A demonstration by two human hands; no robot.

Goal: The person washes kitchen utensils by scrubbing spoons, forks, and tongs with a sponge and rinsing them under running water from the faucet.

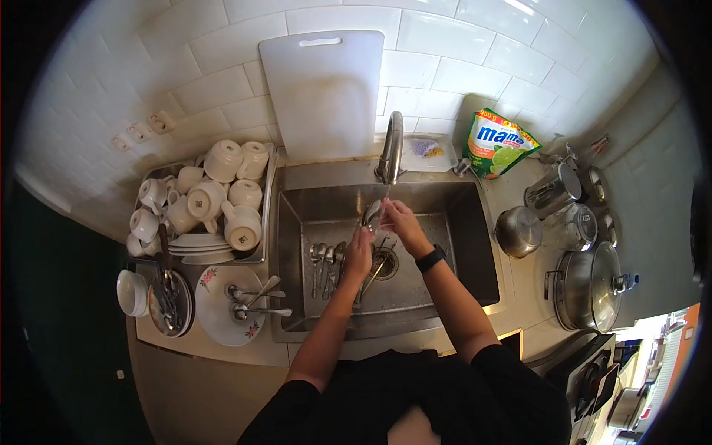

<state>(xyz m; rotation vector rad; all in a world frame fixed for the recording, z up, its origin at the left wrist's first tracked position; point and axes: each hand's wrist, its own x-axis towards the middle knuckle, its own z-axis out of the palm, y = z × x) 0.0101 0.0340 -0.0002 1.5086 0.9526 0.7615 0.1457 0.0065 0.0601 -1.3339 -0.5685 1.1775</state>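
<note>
Over the steel sink (467, 245), my left hand (361, 248) is closed on a spoon (372, 213), its bowl pointing up below the faucet (393, 144). My right hand (403, 224) is at the same spoon, under the tap, with its fingers bent together; what they hold, if anything, is too small to tell. Several spoons (315, 256) lie on the sink floor left of my left hand. The drain (384, 263) is between my forearms, with a utensil beside it.
A rack of white cups (204, 200) stands left of the sink, and a floral plate (215, 326) with spoons in front of it. A cutting board (322, 96) leans behind. To the right are a detergent pouch (498, 144), a small pot (518, 231) and a large lidded pot (586, 289).
</note>
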